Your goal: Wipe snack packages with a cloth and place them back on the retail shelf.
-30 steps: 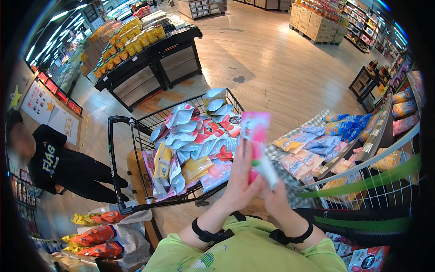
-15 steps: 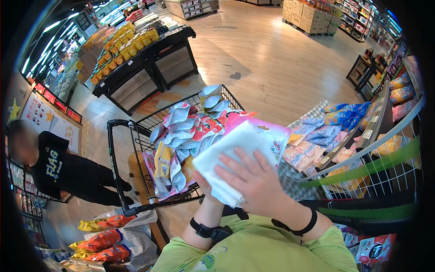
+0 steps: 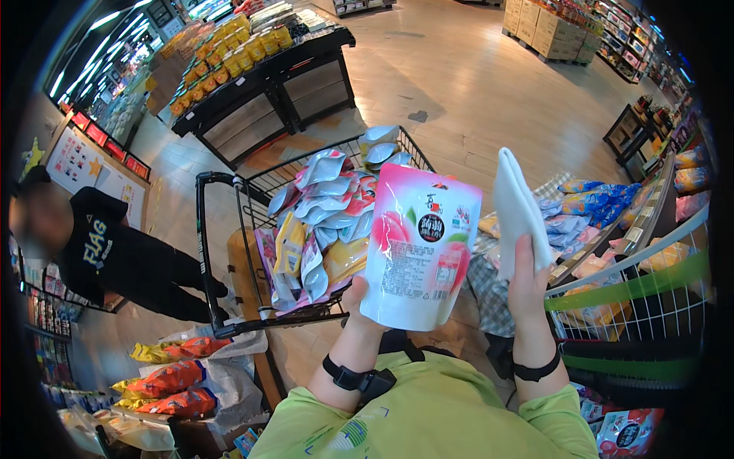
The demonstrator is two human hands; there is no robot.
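left hand holds pouch, right hand cloth; open gap between edges

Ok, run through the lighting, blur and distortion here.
Head view: fisheye darkness rounds off the corners; head view, upper left: white ceiling strip lights glare; head view, top: the tan plank floor carries a pale sheen; head view, left: the black-clothed person's head is blurred; head view, centre: the pink-and-white plastic pouch looks fairly sharp.
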